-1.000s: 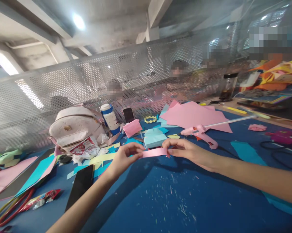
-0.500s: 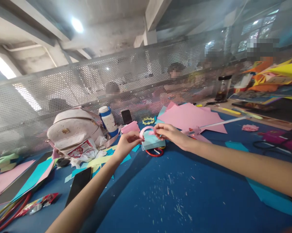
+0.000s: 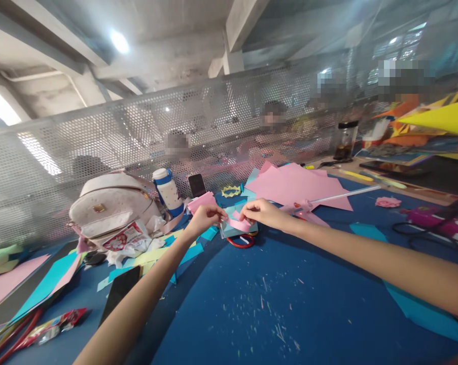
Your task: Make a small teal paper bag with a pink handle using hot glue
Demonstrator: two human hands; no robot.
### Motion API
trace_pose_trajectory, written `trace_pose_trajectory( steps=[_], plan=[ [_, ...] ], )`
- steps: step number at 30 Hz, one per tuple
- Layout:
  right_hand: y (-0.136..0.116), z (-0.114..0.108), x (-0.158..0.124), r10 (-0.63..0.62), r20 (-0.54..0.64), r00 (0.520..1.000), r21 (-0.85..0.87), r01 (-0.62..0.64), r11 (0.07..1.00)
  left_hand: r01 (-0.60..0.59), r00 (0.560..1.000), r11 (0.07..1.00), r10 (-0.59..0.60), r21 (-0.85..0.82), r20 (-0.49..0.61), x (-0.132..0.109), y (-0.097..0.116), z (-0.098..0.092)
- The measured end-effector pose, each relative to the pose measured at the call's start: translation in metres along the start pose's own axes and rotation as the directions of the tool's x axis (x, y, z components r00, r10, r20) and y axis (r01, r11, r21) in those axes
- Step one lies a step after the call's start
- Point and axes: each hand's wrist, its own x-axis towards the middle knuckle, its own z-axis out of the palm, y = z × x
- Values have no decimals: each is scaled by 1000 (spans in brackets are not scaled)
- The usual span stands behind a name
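Observation:
A curved pink paper strip hangs between my two hands above the blue table. My left hand pinches its left end between thumb and fingers. The right end is pinched in my right hand. Just behind and below the strip lies light-blue paper, partly hidden by it. Red scissor handles stick out from under that paper. To the left of the hands is a folded pink paper stack.
A pale backpack, a white-and-blue bottle and a propped phone line the back. Pink sheets and a glue gun lie right. A dark phone is by my left forearm; paper scraps litter the front.
The pink strip has gone from arching upward to sagging downward between my hands. Both hands have stayed nearly in place, and the view has shifted slightly.

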Motion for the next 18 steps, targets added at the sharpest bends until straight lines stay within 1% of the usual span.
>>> trace_pose_trajectory(
  steps=[3,6,11,14,18],
  plan=[
    [-1,-2,0,-35,-4,999,-124,34,992,24,1000,1000,-24,20,11,-1,3,0],
    [-5,-3,1,-67,-5,998,-242,64,968,36,999,999,-36,29,-6,-1,4,4],
    [-12,0,6,-77,-20,997,-321,66,945,52,998,997,-50,62,-31,-1,7,16],
    [-15,1,9,-87,-35,996,-375,68,924,44,999,987,-38,156,-38,-2,10,20],
    [-14,1,12,-102,-51,993,-432,70,899,-1,996,944,30,330,-82,-4,14,24]
  ],
)
